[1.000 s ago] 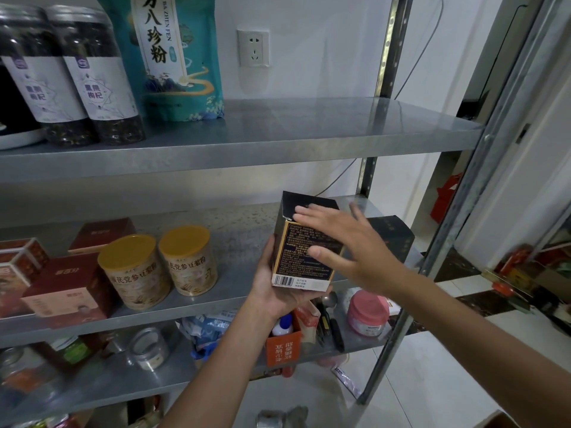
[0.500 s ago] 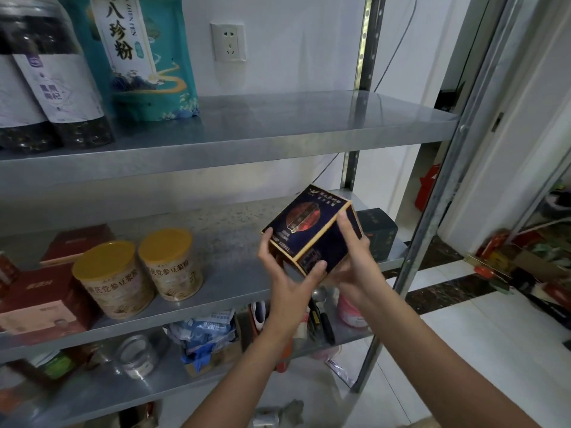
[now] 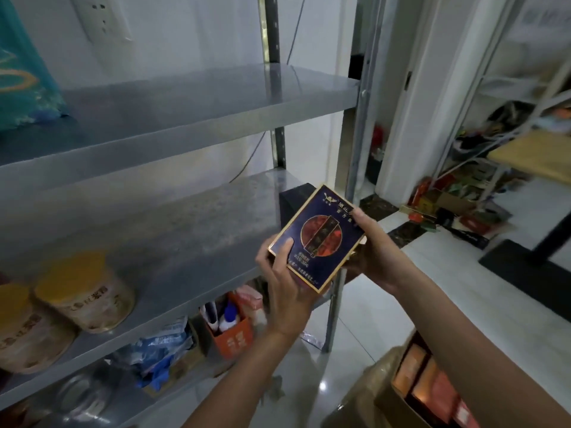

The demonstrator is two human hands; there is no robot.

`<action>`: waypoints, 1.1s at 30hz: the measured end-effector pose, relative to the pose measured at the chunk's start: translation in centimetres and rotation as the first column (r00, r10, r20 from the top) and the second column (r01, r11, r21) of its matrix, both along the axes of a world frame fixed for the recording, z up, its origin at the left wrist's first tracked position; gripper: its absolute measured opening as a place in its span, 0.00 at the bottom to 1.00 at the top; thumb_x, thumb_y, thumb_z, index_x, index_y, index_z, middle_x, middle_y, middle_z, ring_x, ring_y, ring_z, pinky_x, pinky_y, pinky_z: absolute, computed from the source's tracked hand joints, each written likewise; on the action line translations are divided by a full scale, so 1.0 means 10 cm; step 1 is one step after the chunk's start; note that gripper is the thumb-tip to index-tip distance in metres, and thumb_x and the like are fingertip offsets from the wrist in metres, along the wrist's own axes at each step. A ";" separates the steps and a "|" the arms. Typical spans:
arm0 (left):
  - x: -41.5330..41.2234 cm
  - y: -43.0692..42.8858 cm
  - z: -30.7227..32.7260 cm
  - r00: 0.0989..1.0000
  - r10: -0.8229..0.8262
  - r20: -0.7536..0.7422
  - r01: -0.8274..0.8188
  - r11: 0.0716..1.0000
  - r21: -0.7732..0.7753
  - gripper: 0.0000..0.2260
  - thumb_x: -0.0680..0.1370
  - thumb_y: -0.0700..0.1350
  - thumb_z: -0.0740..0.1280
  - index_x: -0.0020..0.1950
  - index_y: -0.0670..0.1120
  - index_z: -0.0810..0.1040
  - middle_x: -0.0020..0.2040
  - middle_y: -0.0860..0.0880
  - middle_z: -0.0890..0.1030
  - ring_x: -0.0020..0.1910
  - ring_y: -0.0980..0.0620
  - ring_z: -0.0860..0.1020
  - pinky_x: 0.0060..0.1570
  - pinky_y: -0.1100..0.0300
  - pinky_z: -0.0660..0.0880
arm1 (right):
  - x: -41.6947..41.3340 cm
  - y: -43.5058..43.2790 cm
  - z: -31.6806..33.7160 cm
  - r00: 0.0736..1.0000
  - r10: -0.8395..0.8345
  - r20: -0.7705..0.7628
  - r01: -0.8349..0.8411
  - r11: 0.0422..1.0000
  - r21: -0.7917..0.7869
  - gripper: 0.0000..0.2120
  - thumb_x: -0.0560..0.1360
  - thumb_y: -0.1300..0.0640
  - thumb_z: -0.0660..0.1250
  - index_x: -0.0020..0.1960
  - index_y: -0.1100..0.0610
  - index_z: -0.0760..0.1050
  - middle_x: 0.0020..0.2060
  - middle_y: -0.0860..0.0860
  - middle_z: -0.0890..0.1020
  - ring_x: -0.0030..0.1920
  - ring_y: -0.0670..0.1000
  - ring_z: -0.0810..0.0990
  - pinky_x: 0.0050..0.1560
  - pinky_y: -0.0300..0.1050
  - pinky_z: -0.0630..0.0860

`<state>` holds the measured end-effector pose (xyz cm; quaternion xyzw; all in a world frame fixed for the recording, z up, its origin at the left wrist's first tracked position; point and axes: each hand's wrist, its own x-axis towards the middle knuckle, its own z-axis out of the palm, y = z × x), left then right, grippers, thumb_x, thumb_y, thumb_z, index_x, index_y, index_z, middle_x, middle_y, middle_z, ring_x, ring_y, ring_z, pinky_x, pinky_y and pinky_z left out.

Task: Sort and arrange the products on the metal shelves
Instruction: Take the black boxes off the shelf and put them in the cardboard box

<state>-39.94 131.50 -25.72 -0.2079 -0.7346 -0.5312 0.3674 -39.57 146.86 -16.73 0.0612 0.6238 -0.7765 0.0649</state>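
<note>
You hold a dark blue box (image 3: pixel 315 237) with a gold border and a red round emblem between both hands, out in front of the right end of the metal shelves (image 3: pixel 197 100), level with the middle shelf (image 3: pixel 191 230). The printed face is turned up toward you and the box sits tilted, its far corner pointing up and right.

Your left hand (image 3: pixel 285 291) grips the near left corner from below, with the thumb pressed flat on the printed face and the fingers curled underneath. Your right hand (image 3: pixel 375 251) closes around the right edge, thumb tip resting on the upper right corner of the face, the other fingers wrapped behind, where you cannot see them.

Just behind the held box, a black box (image 3: pixel 293 196) stands at the right end of the middle shelf. At the left of that same shelf stand two round tins with yellow lids (image 3: pixel 83 291), side by side, blurred. On the top shelf only the edge of a teal bag (image 3: pixel 21 78) shows at far left. On the lower shelf an orange carton (image 3: pixel 234 338) holds a white bottle with a blue cap (image 3: pixel 230 318), with crumpled blue and white packets (image 3: pixel 163 350) left of it. At near right on the floor, an open cardboard box (image 3: pixel 389 393) holds red and orange packages.
</note>
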 end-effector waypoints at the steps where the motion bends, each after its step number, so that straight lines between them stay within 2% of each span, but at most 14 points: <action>1: -0.01 0.09 0.03 0.999 -0.041 -0.030 0.041 0.999 0.014 0.40 0.71 0.51 0.75 0.74 0.60 0.54 0.70 0.45 0.56 0.65 0.40 0.69 0.59 0.70 0.73 | 0.03 0.11 0.03 1.000 0.028 -0.012 -0.027 0.996 0.079 0.46 0.55 0.25 0.72 0.65 0.50 0.72 0.60 0.55 0.81 0.59 0.56 0.81 0.52 0.56 0.81; 4: -0.03 0.33 0.08 0.992 -0.069 -0.110 0.066 0.997 -0.030 0.35 0.71 0.51 0.75 0.71 0.56 0.57 0.70 0.46 0.55 0.67 0.41 0.67 0.58 0.67 0.74 | 0.08 0.46 0.11 1.000 -0.018 -0.011 0.020 0.974 0.227 0.61 0.54 0.21 0.67 0.78 0.51 0.55 0.72 0.55 0.70 0.70 0.57 0.70 0.69 0.65 0.66; 6: -0.05 0.50 0.11 0.995 -0.043 -0.094 0.033 0.994 -0.107 0.35 0.70 0.51 0.74 0.69 0.56 0.56 0.69 0.42 0.58 0.68 0.43 0.66 0.59 0.61 0.76 | 0.12 0.66 0.18 0.989 -0.112 -0.093 0.135 0.946 0.293 0.60 0.58 0.23 0.66 0.80 0.48 0.46 0.76 0.47 0.62 0.73 0.51 0.65 0.73 0.58 0.62; 7: -0.05 0.59 0.16 0.999 -0.005 -0.035 0.000 0.992 -0.125 0.34 0.69 0.53 0.72 0.68 0.60 0.57 0.69 0.41 0.61 0.68 0.43 0.67 0.60 0.55 0.76 | 0.16 0.75 0.21 0.983 -0.121 -0.137 0.161 0.930 0.331 0.56 0.61 0.26 0.65 0.80 0.48 0.50 0.74 0.44 0.64 0.71 0.47 0.67 0.72 0.52 0.63; 9: 0.00 0.76 0.28 0.998 -0.016 0.055 0.022 0.994 -0.107 0.33 0.69 0.52 0.72 0.66 0.65 0.57 0.70 0.40 0.63 0.69 0.43 0.67 0.60 0.47 0.76 | 0.24 0.94 0.24 0.980 -0.095 -0.176 0.158 0.909 0.387 0.39 0.67 0.33 0.66 0.74 0.47 0.65 0.66 0.43 0.76 0.64 0.44 0.76 0.66 0.45 0.70; 11: 0.01 0.92 0.23 0.989 -0.129 -0.076 0.122 0.988 -0.092 0.41 0.68 0.42 0.79 0.69 0.56 0.55 0.68 0.40 0.58 0.70 0.47 0.64 0.57 0.52 0.79 | 0.32 1.08 0.27 0.979 -0.097 -0.180 0.160 0.910 0.381 0.25 0.70 0.38 0.67 0.65 0.44 0.74 0.55 0.46 0.84 0.55 0.46 0.83 0.56 0.41 0.75; 14: 0.03 1.10 0.21 0.969 -0.236 -0.077 0.232 0.971 -0.059 0.41 0.67 0.39 0.80 0.69 0.51 0.55 0.68 0.42 0.57 0.70 0.49 0.62 0.53 0.53 0.80 | 0.43 1.23 0.30 0.972 -0.143 -0.188 0.206 0.904 0.375 0.17 0.71 0.38 0.68 0.57 0.44 0.78 0.50 0.47 0.86 0.50 0.46 0.84 0.51 0.39 0.74; 19: 0.05 1.35 0.14 0.954 -0.275 -0.119 0.268 0.961 -0.076 0.43 0.66 0.41 0.81 0.70 0.51 0.55 0.68 0.43 0.56 0.70 0.47 0.62 0.51 0.50 0.81 | 0.56 1.43 0.25 0.977 -0.151 -0.150 0.202 0.884 0.422 0.14 0.70 0.35 0.65 0.48 0.42 0.80 0.44 0.42 0.86 0.46 0.41 0.84 0.49 0.36 0.71; 23: 0.06 1.50 0.03 0.948 -0.301 -0.107 0.292 0.952 -0.091 0.41 0.68 0.46 0.80 0.71 0.53 0.56 0.69 0.43 0.56 0.70 0.41 0.63 0.52 0.44 0.79 | 0.62 1.62 0.08 0.983 -0.171 -0.064 0.182 0.924 0.337 0.24 0.65 0.29 0.65 0.56 0.40 0.75 0.50 0.41 0.85 0.54 0.46 0.82 0.55 0.48 0.76; 25: 0.09 1.57 -0.02 0.933 -0.350 -0.082 0.338 0.932 -0.131 0.43 0.68 0.47 0.80 0.72 0.53 0.54 0.70 0.42 0.56 0.72 0.44 0.61 0.55 0.48 0.79 | 0.67 1.71 -0.03 0.987 -0.161 -0.026 0.162 0.956 0.244 0.29 0.65 0.32 0.69 0.61 0.44 0.72 0.52 0.47 0.85 0.54 0.49 0.83 0.48 0.48 0.81; 27: 0.13 1.62 -0.07 0.901 -0.434 0.007 0.430 0.889 -0.156 0.42 0.69 0.54 0.77 0.73 0.52 0.52 0.70 0.44 0.55 0.73 0.52 0.57 0.60 0.60 0.76 | 0.73 1.79 -0.18 0.975 -0.223 -0.012 0.221 0.958 0.183 0.29 0.67 0.38 0.73 0.63 0.49 0.71 0.52 0.52 0.85 0.53 0.53 0.84 0.45 0.47 0.82; 29: 0.15 1.62 -0.08 0.816 -0.537 0.213 0.569 0.811 -0.136 0.42 0.68 0.67 0.70 0.74 0.55 0.53 0.70 0.50 0.57 0.72 0.61 0.57 0.62 0.72 0.69 | 0.81 1.86 -0.37 0.948 -0.318 0.010 0.313 0.938 0.148 0.30 0.68 0.40 0.74 0.63 0.53 0.72 0.51 0.55 0.85 0.51 0.56 0.85 0.44 0.49 0.82; 30: 0.16 1.60 -0.08 0.731 -0.593 0.339 0.652 0.753 -0.089 0.42 0.68 0.71 0.66 0.75 0.57 0.54 0.70 0.52 0.58 0.71 0.63 0.59 0.62 0.72 0.68 | 0.87 1.89 -0.48 0.932 -0.361 0.028 0.354 0.925 0.139 0.32 0.67 0.40 0.75 0.64 0.55 0.72 0.50 0.56 0.85 0.50 0.57 0.85 0.43 0.49 0.82; 33: 0.10 1.58 -0.11 0.313 -0.676 0.667 0.770 0.592 0.239 0.42 0.66 0.75 0.65 0.75 0.58 0.59 0.70 0.50 0.67 0.71 0.54 0.67 0.68 0.53 0.70 | 1.07 1.99 -0.77 0.894 -0.446 0.041 0.429 0.879 0.209 0.33 0.61 0.41 0.77 0.61 0.54 0.74 0.52 0.57 0.84 0.47 0.53 0.85 0.40 0.46 0.82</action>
